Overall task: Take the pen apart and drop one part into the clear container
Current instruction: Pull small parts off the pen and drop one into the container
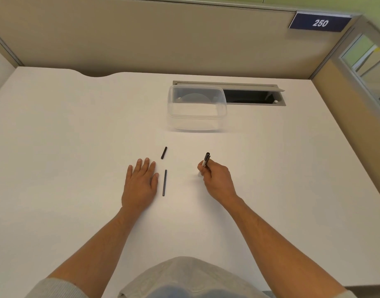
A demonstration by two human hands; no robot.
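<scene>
Two loose pen parts lie on the white desk (77,136): a short black piece (163,152) and, nearer to me, a long thin black rod (164,183). My left hand (141,186) rests flat on the desk just left of the rod, fingers apart, holding nothing. My right hand (217,179) is closed around the pen body (206,159), whose black clip end sticks up and away from my fingers; the lower end is hidden in my fist. The clear container (196,123) stands without a lid farther back, beyond both hands.
An open cable hatch (253,96) is cut into the desk right behind the container. Beige partition walls enclose the desk at the back and right, with a blue "250" sign (320,22) up on the wall.
</scene>
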